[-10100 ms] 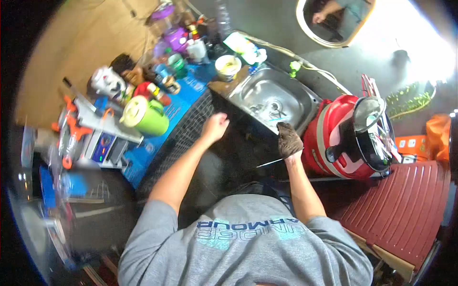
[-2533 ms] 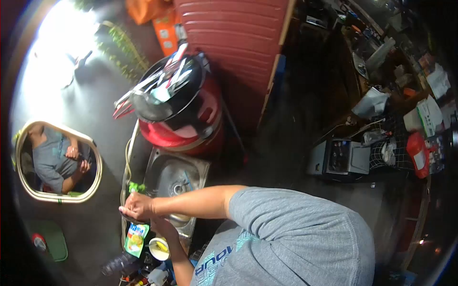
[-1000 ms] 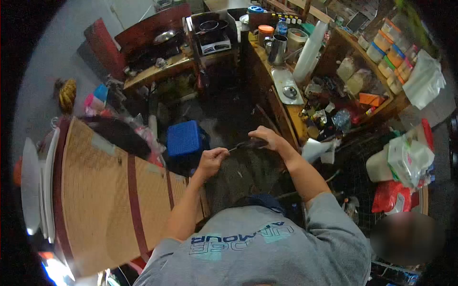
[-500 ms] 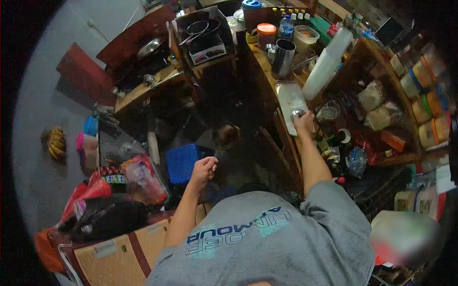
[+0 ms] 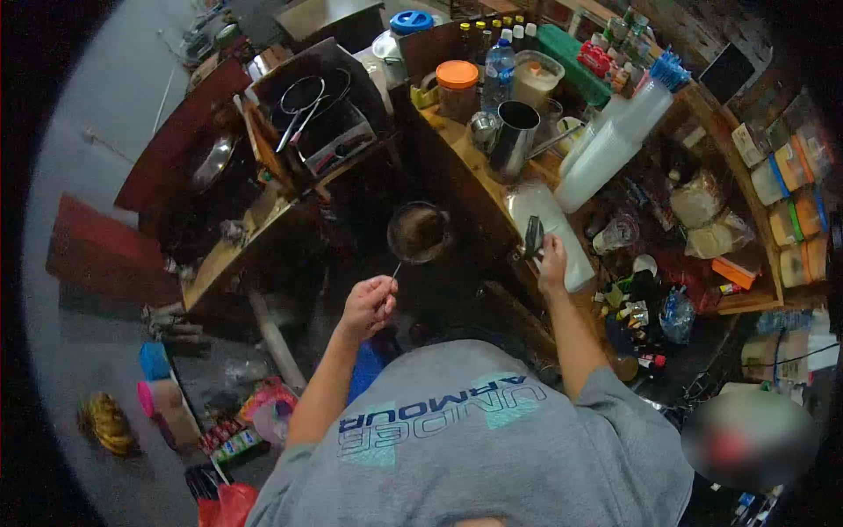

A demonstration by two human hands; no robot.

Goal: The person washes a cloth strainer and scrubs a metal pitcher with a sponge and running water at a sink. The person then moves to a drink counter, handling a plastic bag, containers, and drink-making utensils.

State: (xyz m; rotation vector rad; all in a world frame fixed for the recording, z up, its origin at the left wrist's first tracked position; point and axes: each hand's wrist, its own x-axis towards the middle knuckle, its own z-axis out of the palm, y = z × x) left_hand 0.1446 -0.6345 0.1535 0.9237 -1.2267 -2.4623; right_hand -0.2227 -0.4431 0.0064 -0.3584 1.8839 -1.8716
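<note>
My left hand (image 5: 370,307) is closed round the thin handle of a round strainer (image 5: 419,233). The strainer has a dark rim and a brownish mesh, and hangs over the dark floor ahead of me. My right hand (image 5: 551,262) grips a small dark and silvery metal object (image 5: 534,236), whose exact kind I cannot make out. It is over a pack of clear plastic (image 5: 562,250) at the edge of the wooden counter. Just beyond stands a tall steel cup (image 5: 514,140), and stacked clear plastic cups (image 5: 615,145) lean to its right.
A stove (image 5: 338,145) with a pan and strainer stands at the back left. On the counter are an orange-lidded jar (image 5: 457,88) and a water bottle (image 5: 500,72). Shelves with food boxes (image 5: 795,206) are at the right; bananas (image 5: 107,423) at the lower left.
The view has swung right. My right hand has lifted the metal object from the plastic pack. The strainer in my left hand now shows more clearly, and the blue stool has slipped mostly behind my left arm.
</note>
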